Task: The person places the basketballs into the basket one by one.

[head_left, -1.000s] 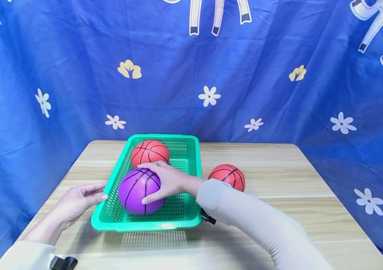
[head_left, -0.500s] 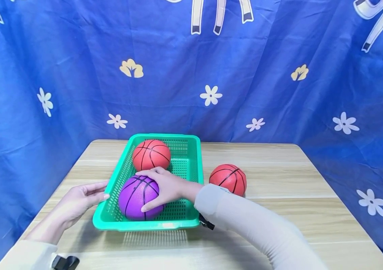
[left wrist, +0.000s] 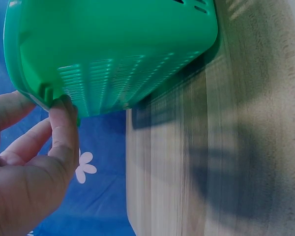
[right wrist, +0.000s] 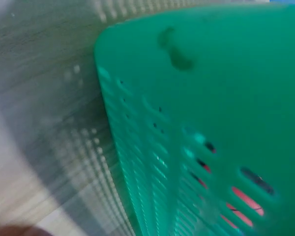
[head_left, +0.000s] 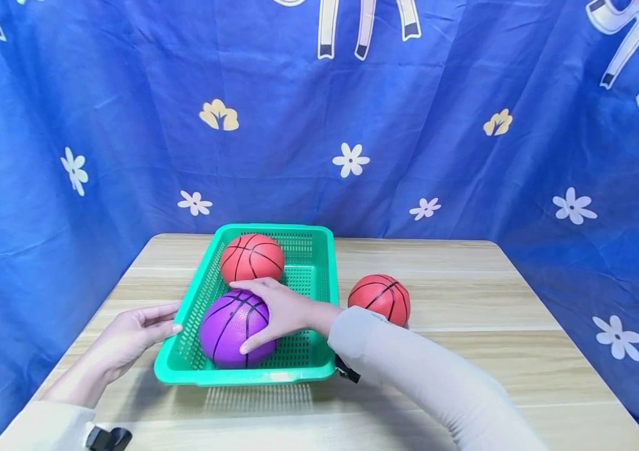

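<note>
A purple mini basketball [head_left: 229,332] sits in the near left part of the green plastic basket [head_left: 331,263]. My right hand [head_left: 282,310] grips it from the right, fingers over its top and thumb on its near side. Behind it in the basket lies a red mini basketball [head_left: 252,257]. My left hand [head_left: 128,341] pinches the basket's left rim; in the left wrist view its fingers [left wrist: 64,130] meet the rim's edge. The right wrist view shows only the basket's slotted outer wall [right wrist: 226,88], with red behind some slots, and no part of my right hand clearly.
Another red mini basketball [head_left: 381,299] lies on the wooden table [head_left: 466,351] just right of the basket, partly behind my right sleeve. A blue patterned curtain [head_left: 274,125] hangs behind the table and along both sides.
The purple ball and my right hand have come slightly down and nearer in the basket, then shifted a touch right. My left hand keeps its place on the rim.
</note>
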Available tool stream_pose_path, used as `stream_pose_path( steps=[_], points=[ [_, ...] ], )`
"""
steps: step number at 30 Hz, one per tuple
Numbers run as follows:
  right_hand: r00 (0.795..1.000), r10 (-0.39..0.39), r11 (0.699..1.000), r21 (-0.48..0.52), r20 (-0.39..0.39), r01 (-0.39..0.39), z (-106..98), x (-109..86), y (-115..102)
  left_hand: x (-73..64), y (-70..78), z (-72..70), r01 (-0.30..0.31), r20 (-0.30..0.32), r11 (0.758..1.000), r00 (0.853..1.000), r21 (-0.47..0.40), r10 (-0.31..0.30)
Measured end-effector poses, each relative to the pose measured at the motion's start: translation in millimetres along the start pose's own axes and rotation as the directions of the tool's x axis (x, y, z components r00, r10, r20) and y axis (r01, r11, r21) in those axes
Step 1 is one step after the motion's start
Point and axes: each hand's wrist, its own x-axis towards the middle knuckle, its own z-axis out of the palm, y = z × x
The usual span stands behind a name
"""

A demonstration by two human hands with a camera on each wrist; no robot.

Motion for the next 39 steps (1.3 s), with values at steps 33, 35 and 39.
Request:
stream_pose_path(
  steps=[33,35,39],
  points=[
    [0.93,-0.055,0.973,0.19,-0.363,0.132,-64,-31.3,28,3.5,-2.4,-2.2,-0.015,-0.001,1.0,1.0,-0.015,0.015],
    [0.917,-0.067,0.972,0.18,-0.392,0.148,-67,-34.4,33,3.5,-2.4,-2.1,-0.014,0.0,1.0,1.0,-0.012,0.014],
    [0.898,-0.066,0.973,0.171,-0.436,0.155,-75,-41.8,43,3.7,-2.2,-2.1,-0.01,0.0,1.0,1.0,-0.01,0.01]
  ],
)
